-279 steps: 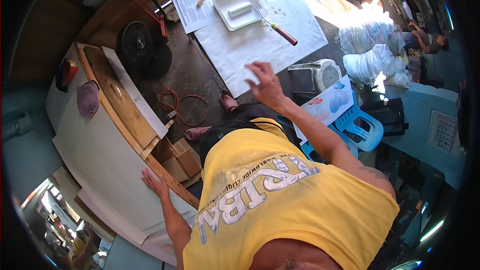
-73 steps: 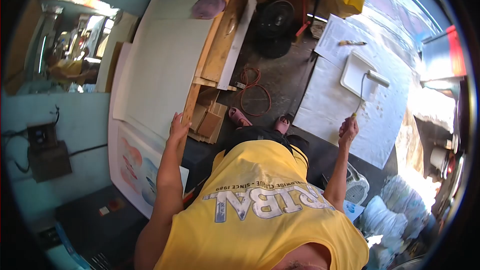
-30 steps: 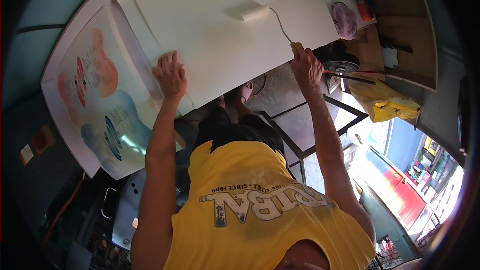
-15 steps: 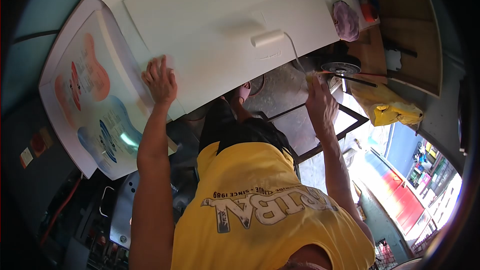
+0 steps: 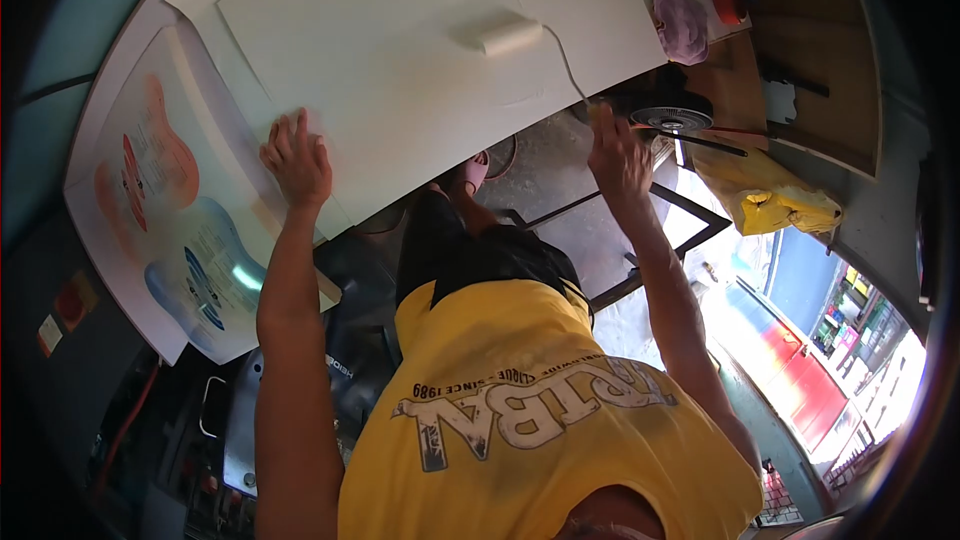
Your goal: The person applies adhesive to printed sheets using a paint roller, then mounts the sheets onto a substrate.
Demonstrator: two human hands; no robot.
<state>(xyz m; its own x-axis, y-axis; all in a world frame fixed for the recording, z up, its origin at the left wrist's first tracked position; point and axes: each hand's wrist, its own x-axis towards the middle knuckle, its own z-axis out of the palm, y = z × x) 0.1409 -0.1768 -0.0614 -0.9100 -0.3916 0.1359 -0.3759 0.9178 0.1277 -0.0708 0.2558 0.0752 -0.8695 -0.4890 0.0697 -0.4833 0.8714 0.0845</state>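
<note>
A white paint roller (image 5: 512, 37) rests on a large white sheet (image 5: 390, 70), its thin bent wire frame running back to my right hand (image 5: 618, 155). That hand is closed around the handle, which the fingers mostly hide, just beyond the sheet's near edge. My left hand (image 5: 297, 160) lies on the sheet's left part, fingers apart and pressing on the surface. Left of it is a printed sheet (image 5: 185, 200) with red and blue rounded shapes. A faint mark shows on the white sheet below the roller.
A crumpled purple cloth (image 5: 680, 22) and an orange-and-black object (image 5: 728, 0) sit at the table's right end. Below them is a round black fan-like object (image 5: 672, 118). A yellow bag (image 5: 785, 205) hangs at right, near a dark frame (image 5: 690, 240) leaning by the bright doorway.
The roller has moved away from me over the white sheet, with my right hand following. My left hand keeps its place on the sheet. The whole view has shifted slightly.
</note>
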